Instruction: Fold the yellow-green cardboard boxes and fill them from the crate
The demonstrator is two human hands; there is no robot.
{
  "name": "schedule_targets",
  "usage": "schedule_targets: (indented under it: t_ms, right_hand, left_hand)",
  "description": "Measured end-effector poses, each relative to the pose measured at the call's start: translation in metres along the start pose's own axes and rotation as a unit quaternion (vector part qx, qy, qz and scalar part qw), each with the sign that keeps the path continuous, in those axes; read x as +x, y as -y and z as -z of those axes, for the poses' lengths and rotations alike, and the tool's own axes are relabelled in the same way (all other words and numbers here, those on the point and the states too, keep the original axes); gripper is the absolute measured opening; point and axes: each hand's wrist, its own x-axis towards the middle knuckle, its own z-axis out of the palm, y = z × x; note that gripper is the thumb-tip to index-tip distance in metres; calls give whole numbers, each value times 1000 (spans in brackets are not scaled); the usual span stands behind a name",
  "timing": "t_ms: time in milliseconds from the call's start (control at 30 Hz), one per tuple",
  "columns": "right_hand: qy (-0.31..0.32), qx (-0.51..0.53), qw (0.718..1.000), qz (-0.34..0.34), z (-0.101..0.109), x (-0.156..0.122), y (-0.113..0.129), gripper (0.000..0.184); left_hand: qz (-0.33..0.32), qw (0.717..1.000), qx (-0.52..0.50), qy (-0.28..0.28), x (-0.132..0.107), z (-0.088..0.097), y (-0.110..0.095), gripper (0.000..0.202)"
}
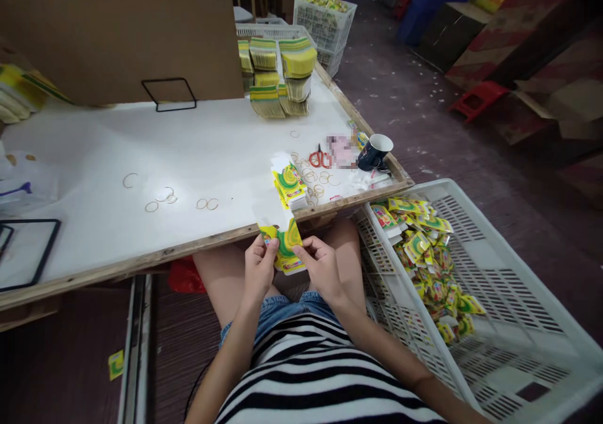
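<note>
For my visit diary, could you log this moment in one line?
left hand: holds yellow carton; right hand: holds same carton; carton stack: on table; crate: packets inside

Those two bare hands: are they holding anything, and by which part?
Yes, a yellow-and-green printed carton: the left hand grips its left side, the right hand its right side.

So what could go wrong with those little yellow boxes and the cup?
The left hand and right hand both pinch the yellow-green carton, so squeezing too hard might crease it. The carton stack sits close to the front edge of the table, so a bump could knock some off. The dark mug is near the table's corner, so a careless swing might tip it.
</note>
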Motion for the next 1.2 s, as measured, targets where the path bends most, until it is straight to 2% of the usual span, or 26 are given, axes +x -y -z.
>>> schedule_targets:
  t_ms: [100,167,267,333,467,600,667,767,833,933,1000,1067,1133,1200]
  right_hand:
    - [-46,-53,997,43,2,1,-10,22]
    - [-48,-75,994,68,6,3,-12,22]
    - [4,-86,992,90,15,6,-8,46]
    - [50,-75,991,94,20,7,-2,53]
    - [130,-24,988,86,30,9,10,49]
    - [183,-64,978,80,38,14,18,26]
    - [182,-103,973,96,42,16,21,22]
    - [159,-132,970,131,42,19,23,26]
    - [128,-107,977,130,41,20,23,19]
    - [74,-64,988,123,41,21,23,33]
    - [60,-80,986,134,45,22,25,30]
    - [89,-106,984,115,49,23,26,29]
    - [151,-132,977,68,52,24,27,27]
    - [194,-160,967,39,52,23,28,34]
  left_hand:
    - [-29,998,41,-23,-5,-6,-6,53]
    - [-32,998,63,-4,-8,-8,-10,65]
    - [-9,995,74,66,-10,-5,-16,69]
    - [7,992,62,111,-9,0,-20,68]
    - [39,982,22,185,-8,9,-26,57]
    - [78,973,-22,218,-12,10,-25,44]
    - [87,970,-32,226,-14,9,-22,44]
    - [96,967,-39,233,-16,8,-20,69]
    - [103,964,-37,244,-14,8,-19,80]
    - [98,966,-15,239,-12,8,-18,63]
    - [80,974,12,212,-11,7,-18,52]
    - [67,980,40,185,-11,5,-17,50]
    - [64,981,58,172,-12,3,-17,50]
    - [63,981,60,175,-13,1,-15,51]
